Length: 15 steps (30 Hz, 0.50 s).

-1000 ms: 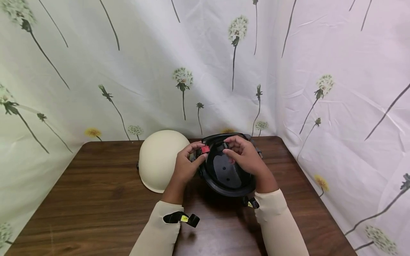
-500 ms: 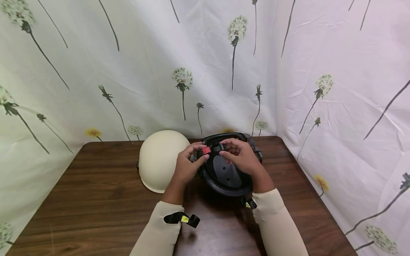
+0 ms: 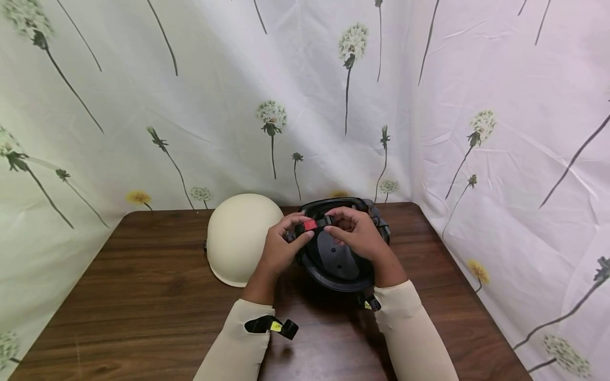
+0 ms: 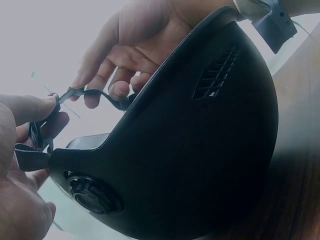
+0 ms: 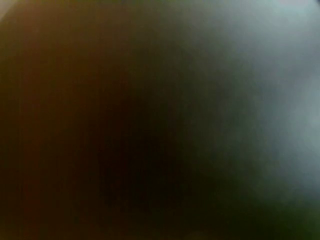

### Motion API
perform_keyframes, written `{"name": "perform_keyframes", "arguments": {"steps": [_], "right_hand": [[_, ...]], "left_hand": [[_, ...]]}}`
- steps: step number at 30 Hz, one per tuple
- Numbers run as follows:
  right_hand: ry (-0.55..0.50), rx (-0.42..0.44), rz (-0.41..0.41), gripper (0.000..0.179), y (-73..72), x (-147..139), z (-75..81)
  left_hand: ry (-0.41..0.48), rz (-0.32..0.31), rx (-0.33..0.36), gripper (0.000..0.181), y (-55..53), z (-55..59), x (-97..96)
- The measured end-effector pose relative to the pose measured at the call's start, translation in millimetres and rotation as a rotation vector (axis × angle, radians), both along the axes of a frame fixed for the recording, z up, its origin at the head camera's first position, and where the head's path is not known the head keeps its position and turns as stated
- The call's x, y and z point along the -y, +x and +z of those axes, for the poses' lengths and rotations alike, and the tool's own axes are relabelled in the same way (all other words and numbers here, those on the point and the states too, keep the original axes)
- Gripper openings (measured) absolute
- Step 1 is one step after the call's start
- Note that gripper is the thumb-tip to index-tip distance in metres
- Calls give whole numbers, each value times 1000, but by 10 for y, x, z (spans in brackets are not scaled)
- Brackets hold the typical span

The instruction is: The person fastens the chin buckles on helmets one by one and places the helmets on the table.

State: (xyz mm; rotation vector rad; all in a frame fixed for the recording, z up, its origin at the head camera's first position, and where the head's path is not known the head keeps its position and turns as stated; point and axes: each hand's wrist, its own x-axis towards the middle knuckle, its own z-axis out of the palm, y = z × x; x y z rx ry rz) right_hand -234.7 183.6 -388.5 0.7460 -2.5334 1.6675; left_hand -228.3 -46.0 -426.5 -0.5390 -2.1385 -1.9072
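A black helmet lies upturned on the table, its padded inside facing up. Over its opening my left hand pinches the red part of a chin-strap buckle between thumb and fingers. My right hand pinches the black buckle half, which lines up against the red part. In the left wrist view the helmet shell shows a vent and a round knob. There a grey strap runs by my left hand. The right wrist view is dark and blurred.
A cream helmet sits dome up just left of the black one, close to my left hand. The brown wooden table ends at a flower-printed curtain behind and to the right. Black wrist straps stick out at both sleeves.
My right hand has moved a little left with the black buckle half, and the red part has shifted slightly right. The gap between the two halves has closed up. The helmets stay in place.
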Motion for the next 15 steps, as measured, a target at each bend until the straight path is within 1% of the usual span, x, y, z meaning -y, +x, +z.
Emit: {"name": "perform_keyframes", "arguments": {"steps": [5,11,15], "right_hand": [[29,-4,-10,29,-1,15,9],[47,-18,-13,30,14,33,14],[51,-21,-26,31,25,37,18]], "left_hand": [[-6,-10,-7,31,13,5,-3],[20,-42,-8,31,13,-17,-15],[27,-42,-15,29,24,-12,-31]]}}
